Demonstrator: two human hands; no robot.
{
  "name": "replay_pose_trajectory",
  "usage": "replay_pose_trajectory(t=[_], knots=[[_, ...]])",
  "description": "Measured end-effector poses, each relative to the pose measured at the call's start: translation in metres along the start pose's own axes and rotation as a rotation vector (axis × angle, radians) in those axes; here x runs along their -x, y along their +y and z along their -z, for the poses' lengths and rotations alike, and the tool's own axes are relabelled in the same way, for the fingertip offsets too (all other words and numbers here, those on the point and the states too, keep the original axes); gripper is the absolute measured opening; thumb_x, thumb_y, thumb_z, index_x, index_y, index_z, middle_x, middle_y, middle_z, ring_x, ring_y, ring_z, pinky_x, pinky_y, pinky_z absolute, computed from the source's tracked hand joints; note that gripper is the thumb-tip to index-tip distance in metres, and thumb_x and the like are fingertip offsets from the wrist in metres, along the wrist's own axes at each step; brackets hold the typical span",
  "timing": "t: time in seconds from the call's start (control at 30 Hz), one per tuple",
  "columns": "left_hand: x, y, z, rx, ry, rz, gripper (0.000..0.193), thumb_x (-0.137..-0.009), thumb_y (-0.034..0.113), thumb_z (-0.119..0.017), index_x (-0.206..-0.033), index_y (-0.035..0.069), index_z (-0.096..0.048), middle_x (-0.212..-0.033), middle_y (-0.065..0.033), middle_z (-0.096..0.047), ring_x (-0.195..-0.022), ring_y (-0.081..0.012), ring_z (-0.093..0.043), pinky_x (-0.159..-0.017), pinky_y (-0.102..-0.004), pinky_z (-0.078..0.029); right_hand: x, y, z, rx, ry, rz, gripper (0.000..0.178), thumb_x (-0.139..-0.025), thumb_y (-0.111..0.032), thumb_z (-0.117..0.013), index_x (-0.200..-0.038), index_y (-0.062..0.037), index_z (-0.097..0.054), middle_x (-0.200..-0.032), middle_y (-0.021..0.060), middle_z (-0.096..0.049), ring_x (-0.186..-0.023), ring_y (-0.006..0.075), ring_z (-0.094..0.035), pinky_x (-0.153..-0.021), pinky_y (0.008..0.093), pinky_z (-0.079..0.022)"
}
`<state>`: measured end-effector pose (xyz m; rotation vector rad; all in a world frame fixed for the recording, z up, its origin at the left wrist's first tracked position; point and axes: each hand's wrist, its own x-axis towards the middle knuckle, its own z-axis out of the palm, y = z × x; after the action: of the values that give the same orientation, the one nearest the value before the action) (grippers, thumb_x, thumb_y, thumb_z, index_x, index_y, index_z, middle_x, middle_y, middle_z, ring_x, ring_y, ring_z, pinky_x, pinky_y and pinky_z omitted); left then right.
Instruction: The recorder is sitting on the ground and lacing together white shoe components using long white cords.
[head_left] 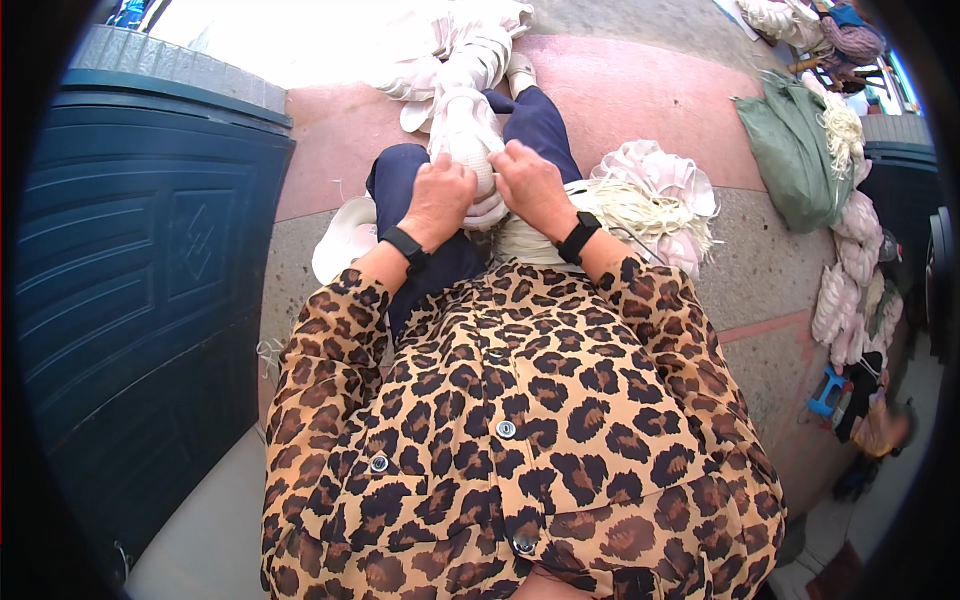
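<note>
A white shoe upper (468, 135) with a ribbed middle lies between my knees, at the end of a long stack of similar white uppers (478, 60). My left hand (443, 200) is closed on the upper's left edge, its fingers bent. On the other edge, my right hand (530, 190) pinches close to the opening; whether a lace is between its fingertips is too small to tell. Beside my right thigh lies a heap of cream shoelaces (645, 208), with pale pink-white uppers (645, 165) behind it.
Left of me stands a dark blue metal door (160, 200). A white piece (345, 240) lies by my left leg. At the right are a green sack (797, 150), bundles of pale uppers (842, 295) and a blue object (827, 391). Other people sit at the far right.
</note>
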<state>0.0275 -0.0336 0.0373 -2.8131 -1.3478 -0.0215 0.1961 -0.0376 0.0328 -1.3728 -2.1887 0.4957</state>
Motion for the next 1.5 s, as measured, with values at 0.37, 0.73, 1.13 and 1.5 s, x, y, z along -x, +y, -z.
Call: replay_pose_trajectory(t=[0.37, 0.73, 1.13, 1.5], knots=[[0.014, -0.016, -0.016, 0.508, -0.068, 0.543, 0.024, -0.078, 0.022, -0.057, -0.084, -0.001, -0.053, -0.075, -0.0226, -0.060, -0.075, -0.0367, -0.060, -0.066, -0.0434, -0.048, -0.003, -0.011, -0.046, -0.411, -0.116, -0.546, 0.023, -0.078, -0.015, -0.055, -0.090, 0.0033, -0.046, -0.083, 0.0244, -0.059, -0.081, 0.0394, -0.057, -0.071, 0.0403, -0.046], [0.019, 0.011, 0.002, 0.257, -0.076, 0.287, 0.051, -0.075, 0.013, -0.055, -0.124, 0.013, -0.040, -0.084, -0.0166, -0.055, -0.068, -0.0325, -0.060, -0.056, -0.0393, -0.050, 0.002, 0.004, -0.045, -0.649, -0.100, -0.699, 0.023, -0.084, -0.018, -0.047, -0.098, 0.0011, -0.050, -0.090, 0.0257, -0.058, -0.088, 0.0396, -0.056, -0.076, 0.0434, -0.043], [0.012, 0.021, -0.020, -0.050, -0.181, 0.223, 0.054, -0.080, 0.011, -0.048, -0.129, 0.031, -0.038, -0.088, -0.0168, -0.051, -0.057, -0.0241, -0.059, -0.043, -0.0299, -0.049, 0.015, 0.012, -0.029, 0.097, -0.164, -0.181, 0.019, -0.073, -0.005, -0.053, -0.089, 0.0016, -0.047, -0.079, 0.0182, -0.055, -0.070, 0.0329, -0.060, -0.059, 0.0375, -0.050], [0.028, 0.008, 0.006, 0.382, -0.190, 0.287, 0.051, -0.075, 0.017, -0.060, -0.123, 0.015, -0.043, -0.089, -0.0188, -0.053, -0.063, -0.0327, -0.059, -0.058, -0.0396, -0.050, 0.020, 0.012, 0.005, -0.019, -0.076, -0.130, 0.011, -0.074, -0.003, -0.051, -0.082, -0.0036, -0.059, -0.078, 0.0120, -0.058, -0.076, 0.0281, -0.058, -0.068, 0.0371, -0.048]])
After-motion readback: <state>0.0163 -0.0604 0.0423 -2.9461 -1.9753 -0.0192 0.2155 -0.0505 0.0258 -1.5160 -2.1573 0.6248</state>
